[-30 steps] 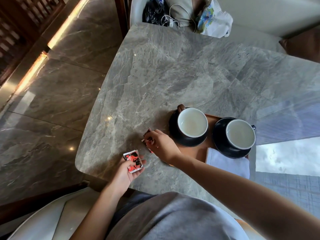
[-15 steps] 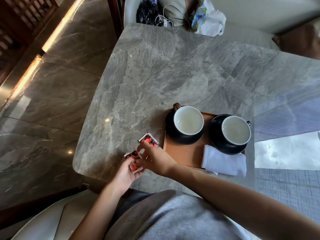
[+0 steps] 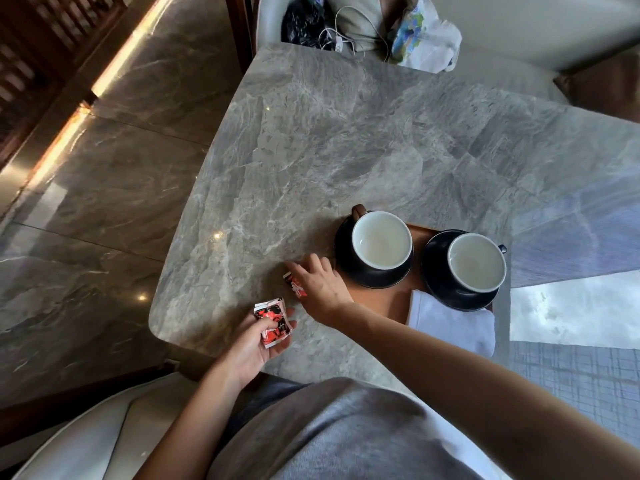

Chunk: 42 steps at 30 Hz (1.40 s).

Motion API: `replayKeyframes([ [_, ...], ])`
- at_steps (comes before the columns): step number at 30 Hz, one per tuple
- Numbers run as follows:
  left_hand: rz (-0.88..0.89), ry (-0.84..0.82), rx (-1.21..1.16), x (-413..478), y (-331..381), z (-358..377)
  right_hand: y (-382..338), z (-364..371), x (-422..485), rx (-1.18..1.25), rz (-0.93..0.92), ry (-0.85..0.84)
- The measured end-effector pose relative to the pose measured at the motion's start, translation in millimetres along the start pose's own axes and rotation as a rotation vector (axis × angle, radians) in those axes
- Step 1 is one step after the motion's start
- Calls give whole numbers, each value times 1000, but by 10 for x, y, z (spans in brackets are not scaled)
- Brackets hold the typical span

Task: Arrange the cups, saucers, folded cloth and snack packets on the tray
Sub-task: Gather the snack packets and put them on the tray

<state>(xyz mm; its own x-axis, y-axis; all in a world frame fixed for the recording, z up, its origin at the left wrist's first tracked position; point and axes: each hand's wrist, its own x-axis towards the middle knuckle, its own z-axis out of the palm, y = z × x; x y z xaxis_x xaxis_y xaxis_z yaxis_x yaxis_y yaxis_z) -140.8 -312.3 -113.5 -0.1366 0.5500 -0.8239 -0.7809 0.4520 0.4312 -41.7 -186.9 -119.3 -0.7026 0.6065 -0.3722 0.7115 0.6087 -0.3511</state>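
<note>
Two dark cups with pale insides, the left cup (image 3: 382, 241) and the right cup (image 3: 476, 262), stand on dark saucers (image 3: 367, 277) on a brown tray (image 3: 388, 301). A white folded cloth (image 3: 450, 322) lies at the tray's near right. My left hand (image 3: 256, 344) holds a small stack of red snack packets (image 3: 272, 322) over the table's near edge. My right hand (image 3: 320, 285) rests palm down on another red snack packet (image 3: 294, 284) lying on the table just left of the tray; most of that packet is hidden.
The grey marble table (image 3: 346, 150) ends close to my body at a rounded corner on the left. A chair at the far side holds a black bag (image 3: 301, 20), cables and a plastic bag (image 3: 426, 39). Polished floor lies to the left.
My right hand moved away from my left hand and up to the packet beside the tray, covering it. My left hand stays put, holding its packets.
</note>
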Motion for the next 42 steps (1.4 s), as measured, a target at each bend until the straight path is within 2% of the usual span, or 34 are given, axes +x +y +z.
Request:
replayKeyframes([
  [9,-26,0,-44,-32,1,2,39,-4,35,59,52,29],
  [14,-51,50,-57,-69,39,21,64,-69,-103,422,46,115],
  [19,-36,-45,-61,-82,33,-14,33,-234,-334,586,31,278],
  [24,-66,-220,0,-126,70,121,-40,-391,-444,793,-4,93],
  [29,-85,-312,106,-137,76,323,27,-428,-628,767,24,136],
  [33,-102,-361,207,-115,54,511,152,-471,-782,584,80,202],
  [37,-144,-423,258,-81,35,686,279,-495,-970,438,29,151],
  [42,-181,-435,313,-37,-48,907,389,-390,-1149,208,9,185],
])
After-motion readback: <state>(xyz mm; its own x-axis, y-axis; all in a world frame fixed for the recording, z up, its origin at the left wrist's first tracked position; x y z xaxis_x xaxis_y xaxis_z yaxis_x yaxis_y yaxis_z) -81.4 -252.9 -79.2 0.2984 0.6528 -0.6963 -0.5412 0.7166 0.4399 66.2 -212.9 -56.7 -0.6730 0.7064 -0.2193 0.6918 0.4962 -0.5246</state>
